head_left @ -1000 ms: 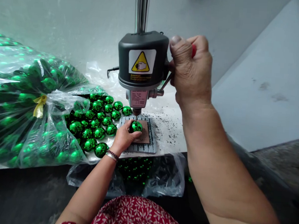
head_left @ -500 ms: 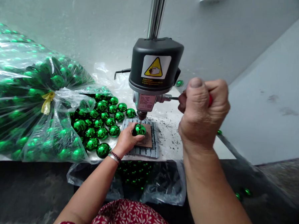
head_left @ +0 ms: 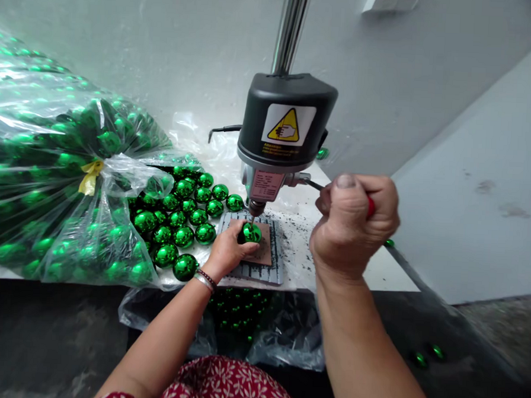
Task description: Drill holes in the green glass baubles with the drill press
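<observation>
Green ball [head_left: 253, 231] in left grip [head_left: 228, 249], drill [head_left: 286, 149] above

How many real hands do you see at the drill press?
2: the left hand holds a green ball under the drill bit; the right hand grips the lever. No others show.

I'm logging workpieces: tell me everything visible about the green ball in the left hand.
The green ball is round and mirror-glossy, its material unclear. It appears to rest on the brown pad, gripped between thumb and fingers of the left hand. The drill bit points down at its top; whether it has pierced it is unclear.
</observation>
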`<state>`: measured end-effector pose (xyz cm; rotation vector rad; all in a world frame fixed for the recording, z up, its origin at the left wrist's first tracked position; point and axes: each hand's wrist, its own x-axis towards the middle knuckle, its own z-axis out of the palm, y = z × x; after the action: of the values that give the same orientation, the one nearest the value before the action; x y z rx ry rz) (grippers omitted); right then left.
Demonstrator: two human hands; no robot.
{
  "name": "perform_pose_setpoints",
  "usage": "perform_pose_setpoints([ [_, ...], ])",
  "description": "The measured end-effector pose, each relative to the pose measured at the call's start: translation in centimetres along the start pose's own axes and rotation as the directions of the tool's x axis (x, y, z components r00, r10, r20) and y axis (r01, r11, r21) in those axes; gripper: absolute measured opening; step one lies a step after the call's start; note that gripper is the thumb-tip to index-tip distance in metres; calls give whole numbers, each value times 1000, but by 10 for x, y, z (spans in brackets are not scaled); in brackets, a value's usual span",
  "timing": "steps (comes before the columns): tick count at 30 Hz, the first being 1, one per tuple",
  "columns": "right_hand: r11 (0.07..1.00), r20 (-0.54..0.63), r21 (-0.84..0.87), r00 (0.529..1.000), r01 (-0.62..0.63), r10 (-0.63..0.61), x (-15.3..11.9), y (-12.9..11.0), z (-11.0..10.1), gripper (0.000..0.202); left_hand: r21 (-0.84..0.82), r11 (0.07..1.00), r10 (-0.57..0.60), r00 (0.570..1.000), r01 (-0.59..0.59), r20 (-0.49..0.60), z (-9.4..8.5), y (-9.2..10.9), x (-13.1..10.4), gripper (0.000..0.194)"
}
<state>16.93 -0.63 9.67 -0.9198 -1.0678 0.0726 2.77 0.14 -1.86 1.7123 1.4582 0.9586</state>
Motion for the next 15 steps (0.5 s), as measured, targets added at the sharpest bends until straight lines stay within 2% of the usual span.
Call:
perform_pose_setpoints([
  [4, 1000, -52, 18, 999, -5, 6, -6, 3, -1, 35, 42, 999, -16, 1000, 15, 18, 1, -2, 0, 56],
  [8, 1000, -12, 7, 1000, -12, 13, -12, 2, -5, 31, 61, 998, -22, 1000, 21, 12, 0, -2, 1, 56],
  [15, 989, -13, 146, 1000, -14, 16, -17, 5, -4, 25, 74, 997, -33, 999, 33, 9, 1, -2, 1, 54],
])
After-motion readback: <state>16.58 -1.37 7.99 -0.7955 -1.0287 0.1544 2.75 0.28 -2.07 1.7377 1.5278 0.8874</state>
